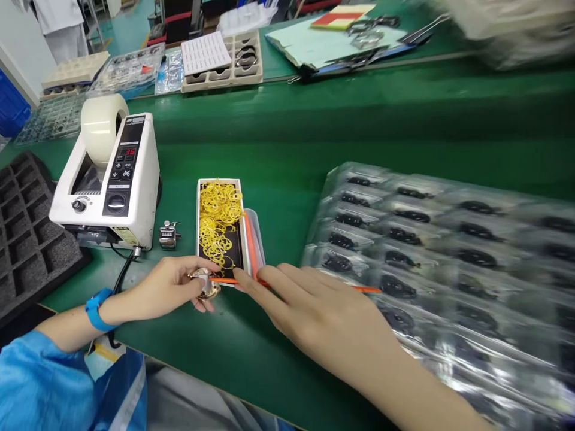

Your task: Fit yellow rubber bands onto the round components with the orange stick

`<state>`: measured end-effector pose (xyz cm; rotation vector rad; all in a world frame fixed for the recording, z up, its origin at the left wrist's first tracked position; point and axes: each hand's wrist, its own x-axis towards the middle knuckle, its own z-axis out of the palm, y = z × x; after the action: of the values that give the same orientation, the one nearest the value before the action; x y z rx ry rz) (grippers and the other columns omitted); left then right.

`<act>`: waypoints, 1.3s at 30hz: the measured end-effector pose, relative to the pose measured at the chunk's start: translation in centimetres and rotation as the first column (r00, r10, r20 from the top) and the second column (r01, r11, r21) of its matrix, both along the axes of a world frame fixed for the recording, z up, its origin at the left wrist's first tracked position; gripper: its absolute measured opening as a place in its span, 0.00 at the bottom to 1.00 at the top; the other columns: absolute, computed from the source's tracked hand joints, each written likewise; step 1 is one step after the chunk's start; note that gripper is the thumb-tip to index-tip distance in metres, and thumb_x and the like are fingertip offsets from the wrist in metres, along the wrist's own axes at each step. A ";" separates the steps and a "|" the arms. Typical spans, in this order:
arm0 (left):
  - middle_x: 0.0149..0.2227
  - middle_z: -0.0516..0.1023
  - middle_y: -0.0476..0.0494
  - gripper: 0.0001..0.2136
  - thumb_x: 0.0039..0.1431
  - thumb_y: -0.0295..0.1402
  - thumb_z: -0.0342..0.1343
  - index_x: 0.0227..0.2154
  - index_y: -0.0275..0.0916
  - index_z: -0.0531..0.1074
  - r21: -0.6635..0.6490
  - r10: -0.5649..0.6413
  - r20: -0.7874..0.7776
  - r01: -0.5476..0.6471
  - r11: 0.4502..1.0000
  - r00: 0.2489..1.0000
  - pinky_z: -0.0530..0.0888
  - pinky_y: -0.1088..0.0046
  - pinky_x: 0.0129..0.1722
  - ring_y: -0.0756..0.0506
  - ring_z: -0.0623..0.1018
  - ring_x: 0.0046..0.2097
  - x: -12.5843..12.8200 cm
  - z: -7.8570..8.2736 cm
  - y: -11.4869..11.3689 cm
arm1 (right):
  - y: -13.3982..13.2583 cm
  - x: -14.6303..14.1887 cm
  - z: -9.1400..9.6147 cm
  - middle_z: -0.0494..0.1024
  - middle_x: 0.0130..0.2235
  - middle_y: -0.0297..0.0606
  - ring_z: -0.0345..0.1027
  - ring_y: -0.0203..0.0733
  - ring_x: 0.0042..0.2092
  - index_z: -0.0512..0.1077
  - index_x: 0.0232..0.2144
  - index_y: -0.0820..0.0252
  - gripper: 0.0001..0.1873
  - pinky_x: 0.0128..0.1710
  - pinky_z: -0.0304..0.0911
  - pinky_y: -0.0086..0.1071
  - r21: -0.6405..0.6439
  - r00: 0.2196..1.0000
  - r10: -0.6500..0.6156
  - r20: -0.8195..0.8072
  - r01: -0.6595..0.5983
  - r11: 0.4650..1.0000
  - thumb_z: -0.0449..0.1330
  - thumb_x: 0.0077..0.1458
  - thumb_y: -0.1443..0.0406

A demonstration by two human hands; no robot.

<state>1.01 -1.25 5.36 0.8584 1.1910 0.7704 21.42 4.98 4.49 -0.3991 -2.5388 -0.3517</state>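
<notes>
My left hand [173, 287] is closed around a small, shiny round metal part [208, 288] with gold-coloured edges, gripped between thumb and fingers. A thin orange stick [366, 290] runs under the fingers of my right hand [314, 305], which pinches it. The stick's left end reaches the metal part. Just beyond both hands lies a white-rimmed box [198, 227] with a dark bottom, holding a tangle of thin yellow rings [220, 206]. Against the box's right side is a clear plastic container [256, 233] with an orange strip.
At left stand a white tape dispenser [135, 173], a metal tally counter [169, 235] and a dark foam tray [27, 233]. Clear trays [431, 239] of black parts fill the right. Behind are a clipboard [332, 42], more trays [222, 60] and a standing person [63, 30].
</notes>
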 end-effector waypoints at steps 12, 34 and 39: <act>0.34 0.79 0.44 0.20 0.49 0.41 0.67 0.43 0.35 0.73 -0.108 0.010 0.166 0.008 0.994 0.986 0.77 0.75 0.34 0.47 0.82 0.34 -0.5 0.5 0.5 | 1.1 0.1 -1.2 0.72 0.24 0.35 0.60 0.36 0.27 0.71 0.36 0.65 0.10 0.26 0.56 0.30 -0.040 0.990 0.056 -0.131 -0.062 0.997 0.50 0.64 0.75; 0.57 0.69 0.40 0.21 0.65 0.27 0.46 0.61 0.43 0.55 0.375 -0.045 -0.051 0.061 0.925 0.998 0.71 0.66 0.56 0.47 0.75 0.52 0.1 -0.1 -1.0 | -2.3 -1.9 -0.4 0.71 0.27 0.35 0.67 0.32 0.25 0.69 0.43 0.64 0.07 0.21 0.59 0.24 -0.537 0.928 -0.149 -0.342 -0.063 0.841 0.54 0.64 0.69; 0.61 0.65 0.36 0.22 0.66 0.27 0.45 0.62 0.40 0.53 0.460 -0.053 -0.274 0.180 0.869 0.960 0.67 0.61 0.60 0.43 0.71 0.58 0.3 0.0 -1.7 | -3.1 -2.8 -1.1 0.70 0.27 0.34 0.66 0.33 0.25 0.71 0.43 0.63 0.08 0.20 0.59 0.24 -0.637 0.877 -0.237 -0.418 -0.097 0.764 0.55 0.61 0.71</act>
<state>1.33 -2.91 5.35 1.4697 1.1705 0.8924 18.60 1.84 3.43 -0.7395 -2.0726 0.5733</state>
